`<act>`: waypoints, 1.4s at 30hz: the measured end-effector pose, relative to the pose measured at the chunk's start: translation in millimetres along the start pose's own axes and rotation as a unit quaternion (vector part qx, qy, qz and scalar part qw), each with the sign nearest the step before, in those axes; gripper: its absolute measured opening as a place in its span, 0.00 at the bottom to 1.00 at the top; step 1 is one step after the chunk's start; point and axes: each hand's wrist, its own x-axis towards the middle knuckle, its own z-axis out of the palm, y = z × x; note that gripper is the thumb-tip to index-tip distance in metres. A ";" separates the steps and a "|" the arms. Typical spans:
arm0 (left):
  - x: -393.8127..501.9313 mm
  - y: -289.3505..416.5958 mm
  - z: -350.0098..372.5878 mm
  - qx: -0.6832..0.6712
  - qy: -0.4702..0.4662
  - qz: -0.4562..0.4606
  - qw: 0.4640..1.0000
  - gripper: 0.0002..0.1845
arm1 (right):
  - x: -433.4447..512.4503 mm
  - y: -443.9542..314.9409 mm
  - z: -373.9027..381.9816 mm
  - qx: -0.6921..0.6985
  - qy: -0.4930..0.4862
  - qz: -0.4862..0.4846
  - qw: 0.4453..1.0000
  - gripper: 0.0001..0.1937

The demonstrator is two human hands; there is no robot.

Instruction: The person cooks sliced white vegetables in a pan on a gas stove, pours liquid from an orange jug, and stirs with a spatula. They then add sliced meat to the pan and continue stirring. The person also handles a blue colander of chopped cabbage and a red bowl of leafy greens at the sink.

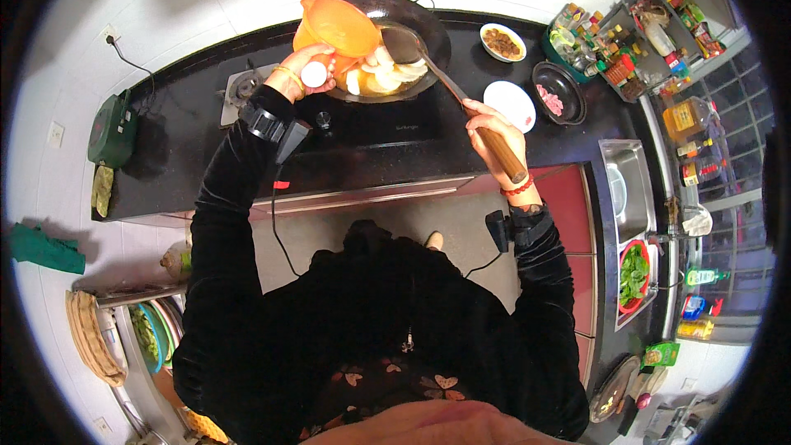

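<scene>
My left hand (303,73) holds an orange plastic bowl (340,28), tilted over the left side of a large dark wok (432,31). A small round white thing (314,74) shows at that hand; I cannot tell what it is. Pale sliced pieces (389,77) lie in the wok in yellowish liquid, some close below the bowl's rim. My right hand (494,136) is closed around the wooden handle of a metal wok spatula (445,80), whose head is in the wok. Part of the wok is hidden behind the orange bowl.
Right of the wok are a bowl of brown food (503,43), a white plate (510,105) and a black bowl of pink meat (550,99). Bottles (575,43) crowd the corner. A red basket of greens (634,275) sits by the sink (639,198). A gas burner (247,88) is at left.
</scene>
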 end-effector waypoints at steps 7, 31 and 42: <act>1.7 1.2 2.4 0.030 0.022 0.029 0.999 0.13 | -3.4 4.0 -4.0 -0.038 -0.072 -0.032 0.996 0.09; -6.1 10.9 28.7 0.051 0.057 0.038 0.996 0.17 | 15.9 3.3 -16.7 -0.065 -0.172 -0.115 0.976 0.11; 14.3 9.6 -4.6 -0.224 -0.135 0.022 0.965 0.11 | 12.9 4.5 3.0 -0.004 -0.015 -0.054 0.998 0.13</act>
